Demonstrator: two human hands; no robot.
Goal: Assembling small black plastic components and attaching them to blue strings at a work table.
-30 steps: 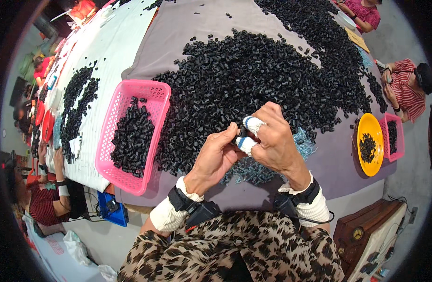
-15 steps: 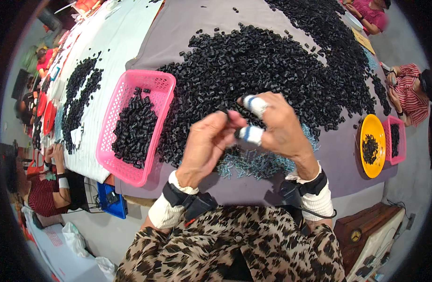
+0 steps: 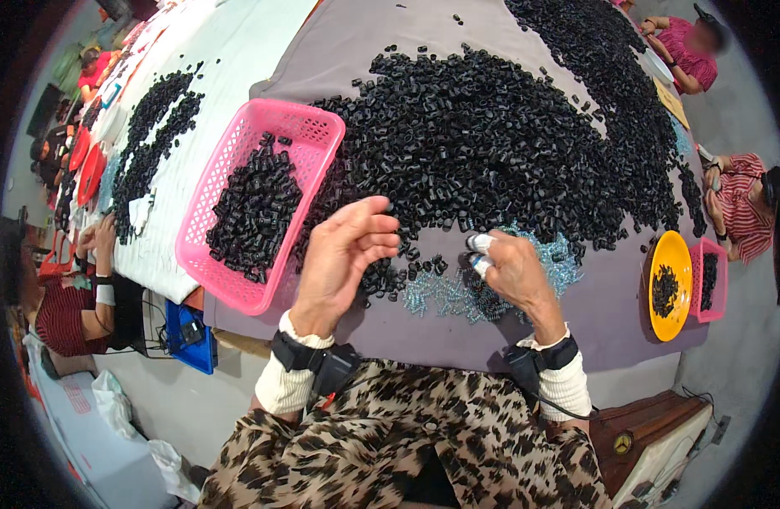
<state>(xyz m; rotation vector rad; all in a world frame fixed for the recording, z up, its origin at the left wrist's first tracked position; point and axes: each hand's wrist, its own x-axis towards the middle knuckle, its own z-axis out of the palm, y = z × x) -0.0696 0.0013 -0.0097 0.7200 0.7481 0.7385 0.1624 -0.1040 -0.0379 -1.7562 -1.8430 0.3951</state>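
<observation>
My left hand [image 3: 348, 250] is over the near left edge of a big heap of small black plastic parts [image 3: 492, 144]. Its fingers are loosely bent and a little apart, and I make out nothing held in them. My right hand [image 3: 517, 271], with white wrapping on two fingers, hovers low over a spread of small bluish metal springs [image 3: 561, 261]. Those wrapped fingers are curled in toward the palm; whatever lies between them is hidden. Left of my left hand stands a pink perforated basket [image 3: 320, 127], partly filled with the same black parts.
A yellow plate [image 3: 661, 327] and a smaller pink basket [image 3: 714, 310], both with black parts, are at the right edge. More black parts [image 3: 165, 102] lie on the white cloth [image 3: 237, 51] at left. Several people sit around the tables. A blue bin [image 3: 191, 339] stands lower left.
My hands were together over the heap, with a small dark part at the left fingers. Now they are apart: left hand shifted left, right hand lowered to the springs. The view has shifted slightly.
</observation>
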